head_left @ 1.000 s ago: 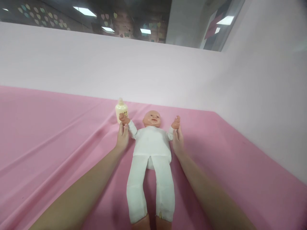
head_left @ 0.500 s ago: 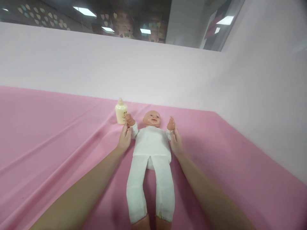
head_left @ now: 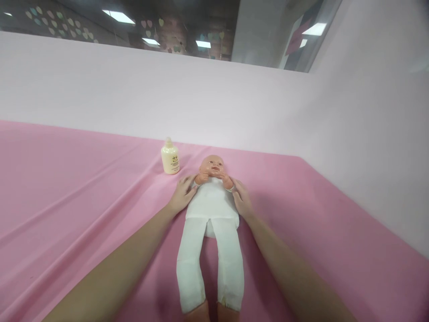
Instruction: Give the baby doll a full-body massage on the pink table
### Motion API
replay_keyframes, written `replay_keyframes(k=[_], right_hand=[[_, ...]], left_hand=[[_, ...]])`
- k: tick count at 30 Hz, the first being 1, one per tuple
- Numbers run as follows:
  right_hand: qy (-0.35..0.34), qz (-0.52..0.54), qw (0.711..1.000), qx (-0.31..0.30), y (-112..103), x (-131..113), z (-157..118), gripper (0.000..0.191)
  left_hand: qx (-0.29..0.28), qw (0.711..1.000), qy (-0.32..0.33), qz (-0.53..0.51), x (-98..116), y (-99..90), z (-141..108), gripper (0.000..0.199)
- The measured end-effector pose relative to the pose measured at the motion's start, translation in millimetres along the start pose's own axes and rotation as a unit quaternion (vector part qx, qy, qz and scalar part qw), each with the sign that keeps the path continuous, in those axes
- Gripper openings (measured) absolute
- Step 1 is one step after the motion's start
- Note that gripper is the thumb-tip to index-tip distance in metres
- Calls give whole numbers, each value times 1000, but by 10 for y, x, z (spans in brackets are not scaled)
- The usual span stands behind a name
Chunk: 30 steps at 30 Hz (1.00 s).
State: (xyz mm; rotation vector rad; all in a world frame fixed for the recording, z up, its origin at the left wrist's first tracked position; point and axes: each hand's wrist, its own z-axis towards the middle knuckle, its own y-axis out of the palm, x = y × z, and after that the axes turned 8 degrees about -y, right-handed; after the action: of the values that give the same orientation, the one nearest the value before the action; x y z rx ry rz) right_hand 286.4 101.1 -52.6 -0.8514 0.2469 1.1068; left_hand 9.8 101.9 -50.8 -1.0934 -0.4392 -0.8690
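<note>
A baby doll (head_left: pixel 212 199) in white cloth lies on its back, head away from me, its bare feet cut off by the lower picture edge. My left hand (head_left: pixel 183 193) grips the doll's arm on the left side, thumb on the near side and fingers behind. On the other side my right hand (head_left: pixel 241 197) holds the doll's other arm in the same way. Both of the doll's small hands are folded in over the upper chest, just below its chin. A pale yellow pump bottle (head_left: pixel 170 158) stands upright beyond my left hand, apart from it.
A pink cloth (head_left: pixel 100 179) covers the surface, with long creases on the left. A white wall (head_left: pixel 201 103) rises behind the doll and along the right. Above it is a window (head_left: pixel 187 27) with ceiling lights and heart-shaped decorations showing.
Both my hands have brought the doll's arms inward, from spread out and raised at the sides to folded over the chest. The bottle and the doll's body have stayed put.
</note>
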Motion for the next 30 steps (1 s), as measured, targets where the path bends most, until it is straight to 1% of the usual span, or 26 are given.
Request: replay_keyframes(k=[5, 12, 17, 23, 30], right_hand=[[-1, -2, 1000, -11, -12, -10, -5, 50], [-6, -5, 1000, -8, 1, -11, -4, 54], [-4, 0, 1000, -12, -7, -15, -2, 54], [-12, -7, 1000, -17, -15, -37, 7, 54], [-3, -16, 1000, -20, -1, -76, 25, 57]], left_hand=[[-3, 1000, 6, 7, -19, 8, 9, 51], [-2, 999, 17, 34, -74, 44, 21, 44], [-4, 999, 30, 32, -107, 58, 23, 46], [-4, 999, 24, 32, -111, 60, 10, 49], [-9, 999, 22, 44, -102, 61, 11, 49]])
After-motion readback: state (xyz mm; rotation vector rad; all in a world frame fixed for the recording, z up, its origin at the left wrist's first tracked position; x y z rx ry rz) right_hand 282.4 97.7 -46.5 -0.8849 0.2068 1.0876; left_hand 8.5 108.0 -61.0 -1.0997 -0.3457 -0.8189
